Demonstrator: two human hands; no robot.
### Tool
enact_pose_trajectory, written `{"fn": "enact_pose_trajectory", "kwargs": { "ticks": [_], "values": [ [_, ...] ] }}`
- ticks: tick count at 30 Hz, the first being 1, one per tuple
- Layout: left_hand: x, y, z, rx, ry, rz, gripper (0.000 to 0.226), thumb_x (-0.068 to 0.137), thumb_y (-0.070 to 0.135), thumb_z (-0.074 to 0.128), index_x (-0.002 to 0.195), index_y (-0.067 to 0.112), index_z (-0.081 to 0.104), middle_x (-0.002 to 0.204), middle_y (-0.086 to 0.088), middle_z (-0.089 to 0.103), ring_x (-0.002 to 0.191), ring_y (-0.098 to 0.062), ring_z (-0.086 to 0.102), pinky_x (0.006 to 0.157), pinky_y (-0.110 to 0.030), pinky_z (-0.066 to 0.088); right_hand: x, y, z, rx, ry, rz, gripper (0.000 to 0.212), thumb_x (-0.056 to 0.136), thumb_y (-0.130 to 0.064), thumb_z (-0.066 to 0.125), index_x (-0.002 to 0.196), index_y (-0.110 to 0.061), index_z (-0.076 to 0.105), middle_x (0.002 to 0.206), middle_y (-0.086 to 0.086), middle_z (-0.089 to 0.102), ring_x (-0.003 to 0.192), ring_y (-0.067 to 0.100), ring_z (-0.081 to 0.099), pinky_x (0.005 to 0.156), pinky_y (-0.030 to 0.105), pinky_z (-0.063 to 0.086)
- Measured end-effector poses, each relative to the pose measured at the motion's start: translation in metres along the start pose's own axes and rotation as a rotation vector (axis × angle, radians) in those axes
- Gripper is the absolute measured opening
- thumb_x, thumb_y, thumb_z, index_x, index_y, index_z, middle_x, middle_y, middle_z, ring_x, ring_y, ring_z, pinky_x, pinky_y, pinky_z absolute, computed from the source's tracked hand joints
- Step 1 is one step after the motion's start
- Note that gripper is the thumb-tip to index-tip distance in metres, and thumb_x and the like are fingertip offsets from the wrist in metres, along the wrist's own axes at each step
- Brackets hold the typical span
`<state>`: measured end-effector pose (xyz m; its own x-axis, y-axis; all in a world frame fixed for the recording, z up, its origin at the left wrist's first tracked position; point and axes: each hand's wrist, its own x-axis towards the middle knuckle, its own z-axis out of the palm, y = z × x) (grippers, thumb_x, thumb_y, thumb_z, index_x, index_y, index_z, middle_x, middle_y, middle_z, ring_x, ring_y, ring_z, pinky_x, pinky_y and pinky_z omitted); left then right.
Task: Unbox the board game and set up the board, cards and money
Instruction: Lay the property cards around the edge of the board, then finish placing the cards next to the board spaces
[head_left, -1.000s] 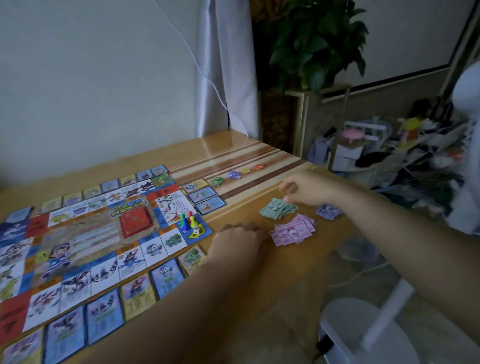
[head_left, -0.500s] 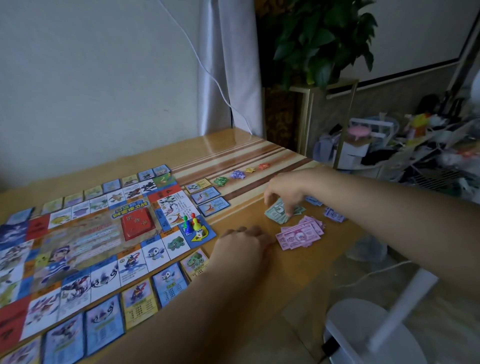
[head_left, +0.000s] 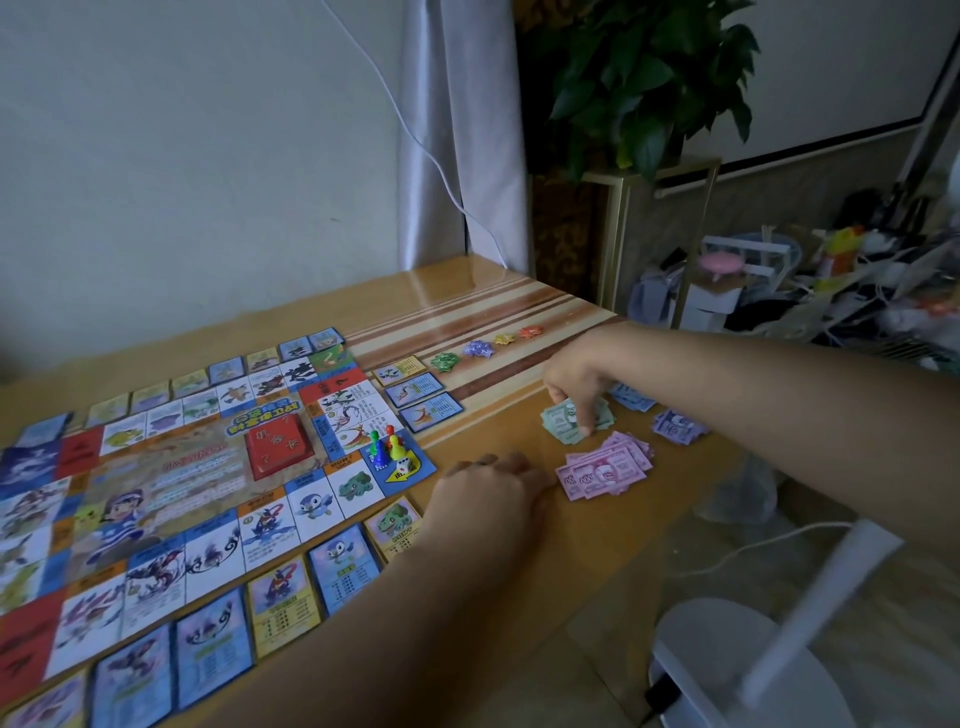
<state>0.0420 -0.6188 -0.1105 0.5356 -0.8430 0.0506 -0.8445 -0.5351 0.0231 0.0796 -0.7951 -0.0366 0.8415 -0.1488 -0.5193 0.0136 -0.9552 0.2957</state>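
The colourful board (head_left: 171, 483) lay flat left of the left hand (head_left: 488, 488), cards (head_left: 337, 566) lining its edge, pink notes (head_left: 605, 467) fanned just right of that hand, green notes (head_left: 561, 423) pinched under the right hand (head_left: 576, 376).

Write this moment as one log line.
right hand: pinching green bills | left hand: resting on table | pink bills: piled | board: laid out

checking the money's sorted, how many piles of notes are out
4: green pile held by the right hand; pink pile nearer the camera; light blue pile and purple pile beside the right forearm, which may hide more.
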Motion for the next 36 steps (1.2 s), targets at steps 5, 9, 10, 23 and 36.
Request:
{"fn": "enact_pose_trajectory", "kwargs": {
  "ticks": [5,9,10,23,36],
  "values": [
    [0.000,0.000,-0.001,0.002,-0.009,0.005,0.041,0.102,0.039,0.027,0.143,0.036,0.035,0.144,0.007,0.040,0.124,-0.018,0.045,0.102,-0.035,0.038,0.005,0.006,0.003,0.078,-0.041,0.030,0.057,0.081,-0.034,0.072,0.128,-0.010,0.051,0.114,0.003,0.057,0.105,0.020,0.057,0.086,0.031,0.050],
    [0.000,0.001,-0.001,0.018,-0.007,0.011,0.041,0.103,0.038,0.027,0.143,0.034,0.035,0.144,0.005,0.040,0.124,-0.019,0.045,0.102,-0.034,0.037,0.003,0.009,0.005,0.116,-0.043,0.012,0.057,0.082,-0.032,0.071,0.131,-0.015,0.047,0.116,0.001,0.053,0.106,0.019,0.053,0.082,0.029,0.046],
    [0.000,0.001,0.000,0.022,-0.009,0.013,0.041,0.103,0.038,0.027,0.143,0.034,0.035,0.144,0.005,0.041,0.124,-0.019,0.046,0.102,-0.034,0.037,0.003,0.009,0.005,0.106,-0.044,0.007,0.058,0.082,-0.032,0.071,0.133,-0.016,0.046,0.121,0.002,0.053,0.108,0.019,0.053,0.083,0.030,0.046],
    [-0.007,-0.015,-0.010,-0.076,-0.059,0.087,0.037,0.101,0.029,0.038,0.139,0.030,0.042,0.147,0.005,0.036,0.126,-0.022,0.045,0.105,-0.039,0.038,-0.003,-0.003,0.015,-0.041,0.047,0.047,0.037,0.091,-0.023,0.061,0.124,-0.007,0.053,0.120,0.009,0.059,0.097,0.020,0.055,0.077,0.030,0.042],
    [-0.008,-0.021,-0.028,-0.120,0.063,0.028,0.038,0.100,0.029,0.040,0.137,0.030,0.045,0.142,0.006,0.044,0.124,-0.019,0.048,0.104,-0.036,0.039,-0.017,0.003,-0.006,0.132,-0.004,0.028,0.043,0.089,-0.031,0.064,0.125,-0.010,0.053,0.121,0.005,0.058,0.107,0.021,0.056,0.084,0.030,0.044]
  ]
}}
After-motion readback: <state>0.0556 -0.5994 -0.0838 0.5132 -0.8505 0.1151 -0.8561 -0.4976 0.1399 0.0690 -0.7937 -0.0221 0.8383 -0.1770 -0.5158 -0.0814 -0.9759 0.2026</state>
